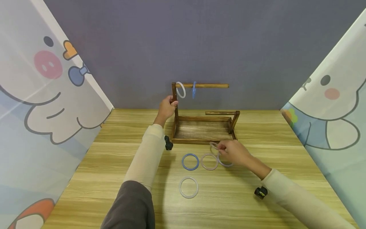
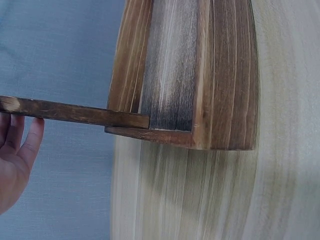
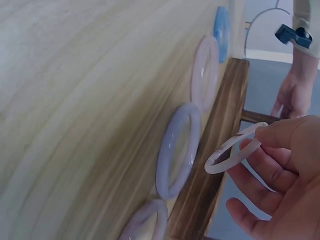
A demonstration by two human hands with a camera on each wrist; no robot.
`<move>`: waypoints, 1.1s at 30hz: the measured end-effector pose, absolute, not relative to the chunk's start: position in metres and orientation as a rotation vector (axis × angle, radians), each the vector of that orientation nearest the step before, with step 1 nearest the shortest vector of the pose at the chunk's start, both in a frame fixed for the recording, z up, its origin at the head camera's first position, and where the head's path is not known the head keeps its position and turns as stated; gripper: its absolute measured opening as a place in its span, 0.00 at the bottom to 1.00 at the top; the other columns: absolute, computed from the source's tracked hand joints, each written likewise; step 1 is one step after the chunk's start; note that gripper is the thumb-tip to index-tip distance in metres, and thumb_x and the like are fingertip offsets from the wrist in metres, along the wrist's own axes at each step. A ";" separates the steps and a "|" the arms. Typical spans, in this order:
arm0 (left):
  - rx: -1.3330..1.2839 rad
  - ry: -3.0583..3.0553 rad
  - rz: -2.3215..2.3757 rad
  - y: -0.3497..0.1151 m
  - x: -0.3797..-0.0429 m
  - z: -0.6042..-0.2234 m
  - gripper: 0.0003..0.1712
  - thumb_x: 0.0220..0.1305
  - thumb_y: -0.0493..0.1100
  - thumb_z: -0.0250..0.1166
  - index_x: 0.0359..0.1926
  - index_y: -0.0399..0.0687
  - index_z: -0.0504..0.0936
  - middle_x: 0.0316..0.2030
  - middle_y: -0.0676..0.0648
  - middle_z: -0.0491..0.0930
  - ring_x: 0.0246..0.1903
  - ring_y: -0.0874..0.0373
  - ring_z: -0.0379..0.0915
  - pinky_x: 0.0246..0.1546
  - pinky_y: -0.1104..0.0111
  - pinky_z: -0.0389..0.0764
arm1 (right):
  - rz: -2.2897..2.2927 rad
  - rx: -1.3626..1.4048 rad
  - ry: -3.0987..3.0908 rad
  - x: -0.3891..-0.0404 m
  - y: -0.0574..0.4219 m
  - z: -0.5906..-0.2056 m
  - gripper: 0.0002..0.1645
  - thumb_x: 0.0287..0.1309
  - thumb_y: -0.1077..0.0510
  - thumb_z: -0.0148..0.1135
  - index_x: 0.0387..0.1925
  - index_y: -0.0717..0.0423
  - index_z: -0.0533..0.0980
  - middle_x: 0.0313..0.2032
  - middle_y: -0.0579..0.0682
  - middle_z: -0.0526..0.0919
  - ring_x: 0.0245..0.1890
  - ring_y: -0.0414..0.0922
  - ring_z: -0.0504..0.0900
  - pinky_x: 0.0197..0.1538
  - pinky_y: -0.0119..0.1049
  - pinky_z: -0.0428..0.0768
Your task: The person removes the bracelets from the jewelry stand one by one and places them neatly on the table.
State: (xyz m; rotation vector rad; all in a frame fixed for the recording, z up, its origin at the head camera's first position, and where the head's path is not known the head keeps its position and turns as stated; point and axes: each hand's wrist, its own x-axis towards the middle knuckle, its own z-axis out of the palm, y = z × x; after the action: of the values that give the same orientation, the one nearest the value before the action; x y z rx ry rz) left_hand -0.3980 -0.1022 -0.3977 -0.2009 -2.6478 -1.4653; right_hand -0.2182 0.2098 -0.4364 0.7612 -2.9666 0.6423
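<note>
Tabletop carries wooden stand, set behind four loose rings, probably for short reach. Left arm stretched forward; left hand holds tall post between thumb and fingers, likely steadying stand. Right arm slants inward; right hand pinches pale ring near stand's front edge, remaining fingers loosely bent. White ring, blue ring hang on upper bar.

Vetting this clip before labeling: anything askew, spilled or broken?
Nothing looks spilled or visibly broken. Mildly askew: the white ring on the rack's upper bar hangs turned at an angle beside the post, while the blue ring there shows nearly edge-on.
</note>
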 end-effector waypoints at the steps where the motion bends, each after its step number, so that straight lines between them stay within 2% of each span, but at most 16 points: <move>1: -0.207 -2.646 -1.466 -0.102 -0.398 -0.398 0.20 0.78 0.45 0.57 0.64 0.39 0.74 0.53 0.38 0.80 0.51 0.44 0.79 0.56 0.53 0.79 | 0.670 0.750 -2.978 -0.217 0.212 -0.434 0.05 0.65 0.61 0.67 0.41 0.56 0.84 0.35 0.50 0.90 0.28 0.38 0.83 0.31 0.33 0.80; 6: -0.221 -2.646 -1.458 -0.103 -0.399 -0.398 0.22 0.78 0.46 0.57 0.64 0.38 0.73 0.52 0.38 0.80 0.51 0.44 0.79 0.56 0.52 0.79 | 0.714 0.684 -2.988 -0.212 0.224 -0.422 0.07 0.66 0.61 0.66 0.44 0.56 0.84 0.38 0.50 0.89 0.34 0.42 0.86 0.33 0.35 0.79; 9: -0.225 -2.650 -1.460 -0.103 -0.399 -0.397 0.23 0.78 0.47 0.57 0.65 0.38 0.73 0.53 0.38 0.80 0.52 0.44 0.79 0.57 0.52 0.79 | 0.710 0.698 -2.958 -0.207 0.225 -0.419 0.05 0.64 0.61 0.68 0.41 0.55 0.84 0.37 0.49 0.89 0.27 0.39 0.81 0.29 0.32 0.76; 13: -0.231 -2.650 -1.472 -0.104 -0.399 -0.396 0.23 0.78 0.46 0.56 0.66 0.38 0.72 0.53 0.37 0.80 0.52 0.44 0.79 0.57 0.52 0.79 | 0.657 0.879 -2.911 -0.194 0.216 -0.423 0.03 0.60 0.63 0.71 0.35 0.53 0.83 0.33 0.46 0.89 0.21 0.32 0.76 0.25 0.26 0.75; 19: -0.218 -2.655 -1.482 -0.104 -0.398 -0.397 0.24 0.78 0.46 0.57 0.67 0.38 0.71 0.54 0.37 0.80 0.53 0.44 0.79 0.57 0.52 0.79 | 0.627 1.182 -2.860 -0.171 0.200 -0.430 0.04 0.58 0.64 0.73 0.32 0.52 0.84 0.32 0.43 0.88 0.33 0.37 0.87 0.35 0.25 0.83; 26: -0.208 -2.669 -1.478 -0.103 -0.396 -0.396 0.23 0.78 0.45 0.56 0.67 0.38 0.71 0.54 0.38 0.79 0.52 0.45 0.78 0.56 0.53 0.79 | 0.607 1.337 -2.816 -0.152 0.193 -0.438 0.07 0.55 0.62 0.76 0.29 0.48 0.84 0.28 0.39 0.87 0.27 0.26 0.79 0.31 0.18 0.77; 33: -0.208 -2.668 -1.464 -0.104 -0.398 -0.396 0.23 0.79 0.47 0.56 0.66 0.39 0.72 0.53 0.38 0.80 0.52 0.45 0.78 0.56 0.54 0.79 | 0.565 1.398 -2.900 -0.142 0.191 -0.443 0.08 0.54 0.60 0.76 0.28 0.45 0.84 0.28 0.36 0.86 0.28 0.25 0.77 0.34 0.21 0.78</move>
State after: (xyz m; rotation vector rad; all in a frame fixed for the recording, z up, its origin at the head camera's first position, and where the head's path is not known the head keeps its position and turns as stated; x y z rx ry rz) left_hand -0.3975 -0.1036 -0.3960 -0.2083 -2.6681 -1.4636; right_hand -0.1416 0.1910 -0.4431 1.3984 -2.8997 0.5649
